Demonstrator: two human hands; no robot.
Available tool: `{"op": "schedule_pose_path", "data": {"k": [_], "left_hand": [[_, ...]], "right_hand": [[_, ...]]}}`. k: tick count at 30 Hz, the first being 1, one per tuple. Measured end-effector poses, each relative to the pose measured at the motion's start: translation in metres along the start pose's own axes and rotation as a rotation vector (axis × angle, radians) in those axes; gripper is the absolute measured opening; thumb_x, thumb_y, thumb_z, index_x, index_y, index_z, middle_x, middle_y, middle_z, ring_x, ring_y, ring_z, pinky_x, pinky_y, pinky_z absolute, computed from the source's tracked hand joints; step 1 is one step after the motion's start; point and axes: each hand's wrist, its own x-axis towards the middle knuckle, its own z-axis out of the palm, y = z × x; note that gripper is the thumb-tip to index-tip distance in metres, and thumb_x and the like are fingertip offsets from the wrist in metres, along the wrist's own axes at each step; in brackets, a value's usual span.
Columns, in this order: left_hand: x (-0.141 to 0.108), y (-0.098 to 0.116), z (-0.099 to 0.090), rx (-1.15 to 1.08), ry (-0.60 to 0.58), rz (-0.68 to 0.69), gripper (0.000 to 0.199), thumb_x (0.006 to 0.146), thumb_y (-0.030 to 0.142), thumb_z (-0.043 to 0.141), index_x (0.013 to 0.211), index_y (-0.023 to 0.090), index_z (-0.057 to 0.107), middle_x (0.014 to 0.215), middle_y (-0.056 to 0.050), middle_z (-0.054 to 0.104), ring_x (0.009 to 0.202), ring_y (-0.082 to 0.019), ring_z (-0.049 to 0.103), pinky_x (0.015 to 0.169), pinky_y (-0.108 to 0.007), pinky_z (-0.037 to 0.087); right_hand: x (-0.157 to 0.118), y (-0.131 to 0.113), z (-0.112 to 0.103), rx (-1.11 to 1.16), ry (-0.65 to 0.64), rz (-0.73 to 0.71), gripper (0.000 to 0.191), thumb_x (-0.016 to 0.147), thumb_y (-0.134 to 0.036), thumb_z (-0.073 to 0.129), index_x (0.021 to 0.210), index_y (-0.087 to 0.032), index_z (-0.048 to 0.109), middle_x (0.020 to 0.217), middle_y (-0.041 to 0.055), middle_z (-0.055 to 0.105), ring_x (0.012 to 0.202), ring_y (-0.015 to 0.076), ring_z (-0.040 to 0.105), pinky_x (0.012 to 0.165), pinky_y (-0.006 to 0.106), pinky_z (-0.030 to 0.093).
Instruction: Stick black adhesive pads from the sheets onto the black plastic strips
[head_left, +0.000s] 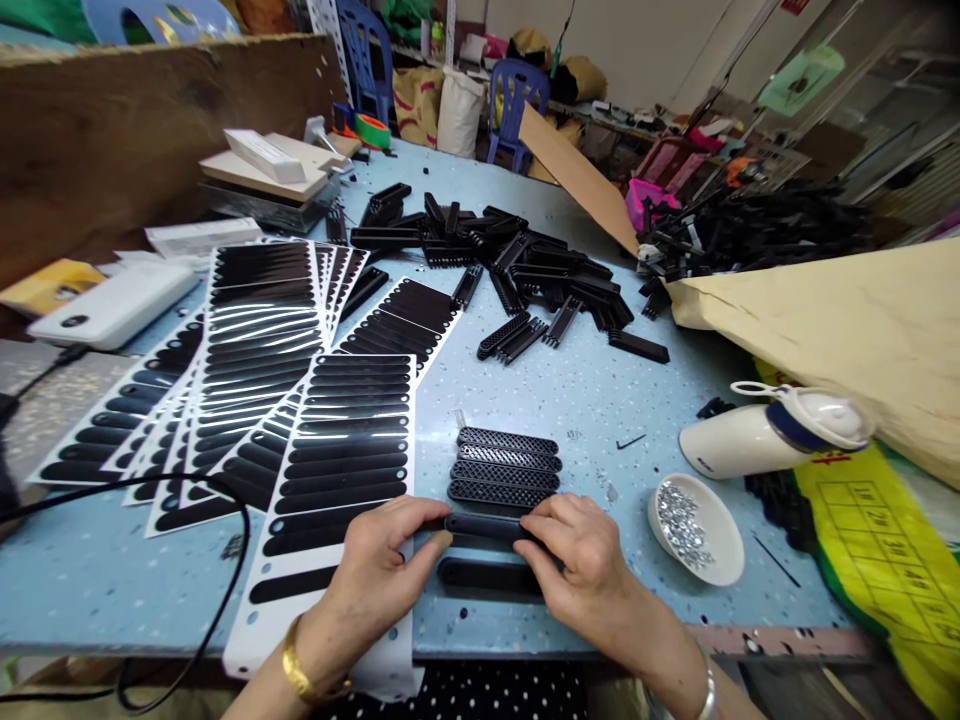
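My left hand [390, 552] and my right hand [581, 555] grip a long black plastic bar [484, 526] with rounded ends by its two ends, just above the table. The left thumb and fingers close at its left end; the right fingers pinch the right end. Just below it lies a second black bar [484, 574], its right end partly behind my right hand. Several black bars with a mesh-patterned face [506, 468] lie in a neat row above. Under my left forearm is a white sheet of black strip stickers [341, 425], with a gap among its lower strips.
More sticker sheets [255, 350] fan out on the left, crossed by a black cable [244, 540]. Black plastic parts [517, 250] are heaped at the back. To the right stand a white bowl [731, 560] of small shiny metal pieces and a white bottle [724, 442] lying on its side.
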Motion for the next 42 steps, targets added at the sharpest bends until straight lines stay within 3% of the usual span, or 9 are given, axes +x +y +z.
{"op": "schedule_pose_path", "data": {"k": [11,31,42], "left_hand": [[-0.002,-0.002,0.000,-0.009,-0.040,-0.006,0.014,0.083,0.020,0.061,0.091,0.022,0.072,0.082,0.000,0.076,0.072,-0.016,0.072,0.068,-0.024,0.056],[0.006,0.000,0.004,0.023,0.003,0.004,0.014,0.087,0.027,0.058,0.082,0.021,0.071,0.074,0.001,0.074,0.066,-0.014,0.070,0.063,-0.024,0.054],[0.005,-0.002,0.005,0.043,-0.019,-0.041,0.013,0.085,0.029,0.060,0.082,0.022,0.071,0.074,0.002,0.075,0.066,-0.014,0.071,0.063,-0.022,0.054]], "right_hand": [[-0.002,0.003,0.005,0.018,0.030,0.017,0.017,0.089,-0.018,0.058,0.087,-0.017,0.074,0.075,0.0080,0.065,0.070,0.0220,0.058,0.064,0.039,0.047],[-0.002,0.002,0.004,0.107,0.045,0.104,0.015,0.085,-0.016,0.065,0.093,-0.017,0.077,0.079,0.0075,0.068,0.072,0.0216,0.059,0.066,0.037,0.049],[-0.011,0.007,0.013,0.232,0.177,0.073,0.016,0.086,-0.014,0.067,0.098,-0.016,0.077,0.086,0.0074,0.074,0.076,0.0207,0.061,0.068,0.036,0.050]]}}
